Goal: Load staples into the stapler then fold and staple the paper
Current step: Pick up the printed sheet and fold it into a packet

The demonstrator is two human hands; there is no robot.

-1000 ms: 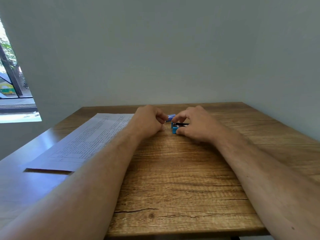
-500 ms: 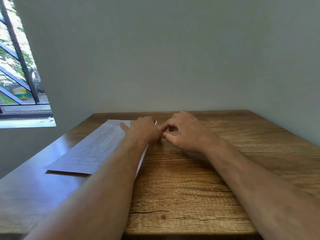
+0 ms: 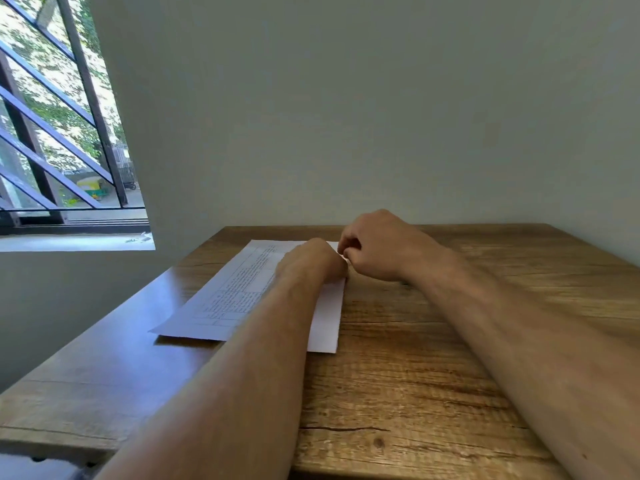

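On the wooden table point(image 3: 398, 393) I see the printed paper point(image 3: 239, 292) lying left of centre; my left hand point(image 3: 311, 261) rests on it, fingers hidden, grip unclear; my right hand point(image 3: 377, 247) curls beside, contents hidden.

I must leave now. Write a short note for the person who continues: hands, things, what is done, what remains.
Left hand: lies on the paper, fingers hidden behind its back, grip not clear.
Right hand: fingers curled, pinching at the paper's far right edge; whether it holds something small I cannot tell.
Paper: flat on the wooden table, printed side up, not folded.
Stapler and staples: not visible now, perhaps hidden behind the hands.
Done: nothing visibly finished.
Left: check the stapler is loaded, fold the paper, staple it.
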